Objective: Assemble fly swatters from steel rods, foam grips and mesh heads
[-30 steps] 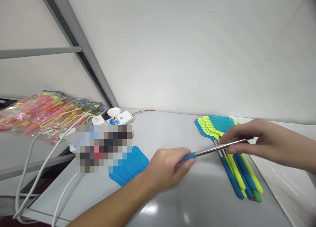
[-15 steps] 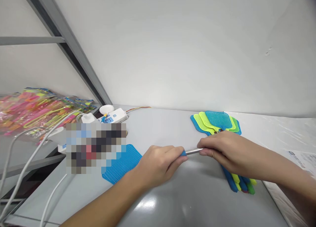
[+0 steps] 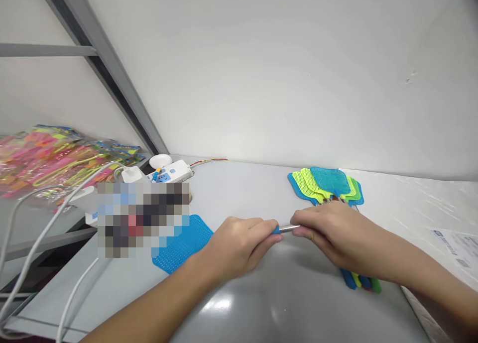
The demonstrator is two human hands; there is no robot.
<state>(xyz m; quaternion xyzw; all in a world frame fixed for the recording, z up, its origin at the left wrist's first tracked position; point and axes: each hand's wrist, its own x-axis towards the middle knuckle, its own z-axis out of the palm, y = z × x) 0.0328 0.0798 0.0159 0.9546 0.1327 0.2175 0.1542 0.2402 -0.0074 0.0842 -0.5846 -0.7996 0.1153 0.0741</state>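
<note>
A blue fly swatter [image 3: 184,246] with a mesh head lies across my grasp, its head to the left above the table. My left hand [image 3: 241,248] is closed round its blue neck. Just to the right, my right hand [image 3: 330,231] closes on the bare metal rod [image 3: 288,228], of which a short piece shows between the hands. The swatter's handle end is hidden by my right hand. Behind that hand lies a fanned stack of fly swatters [image 3: 330,180] in blue, yellow and green, their grips poking out below my wrist.
On the left stand a white power strip [image 3: 175,172], white cables [image 3: 32,256] and a pixelated patch. Bagged, brightly coloured goods [image 3: 56,164] are piled beyond a grey metal frame [image 3: 112,74]. White plastic wrapping [image 3: 403,198] covers the right side.
My right hand has slid a little leftward toward my left hand, and less of the metal rod shows between them. My left hand keeps its hold. The view has shifted slightly.
</note>
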